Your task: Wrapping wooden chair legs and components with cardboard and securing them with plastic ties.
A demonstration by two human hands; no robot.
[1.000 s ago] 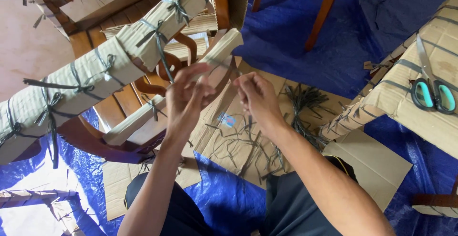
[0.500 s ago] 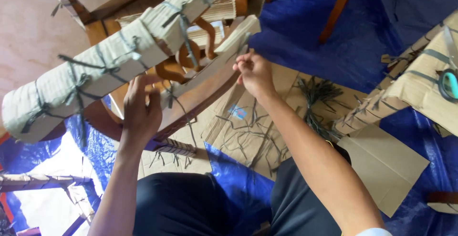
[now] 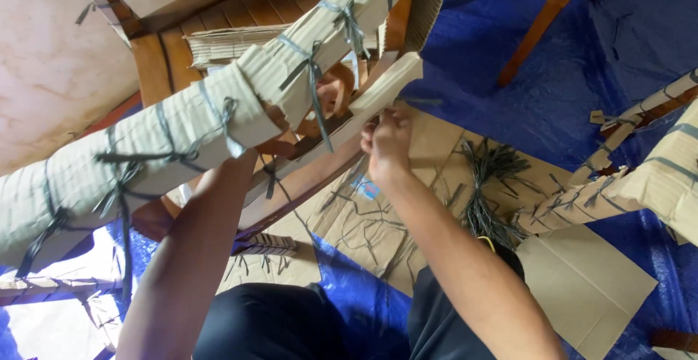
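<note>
A wooden chair lies tipped in front of me. Its leg is wrapped in corrugated cardboard (image 3: 182, 127) bound with knotted dark ties. My left forearm (image 3: 196, 244) reaches up behind this wrapped leg, and the hand itself is hidden by it. My right hand (image 3: 385, 142) is pinched shut at the end of a second cardboard-wrapped rail (image 3: 385, 87). It holds a thin dark tie strip (image 3: 420, 102) against the cardboard there. Curved bare wood of the chair (image 3: 334, 91) shows between the two wrapped parts.
A bundle of dark tie strips (image 3: 483, 185) and loose strips lie on flattened cardboard (image 3: 363, 236) over a blue tarp (image 3: 509, 91). Another wrapped furniture piece (image 3: 654, 178) is at the right, with a cardboard sheet (image 3: 582, 280) below it. A bare wooden chair leg (image 3: 542, 29) stands behind.
My left hand has gone from the front of the rail up behind the wrapped leg. My right hand moved up to the rail's end. The view shifted, and the scissors left the frame.
</note>
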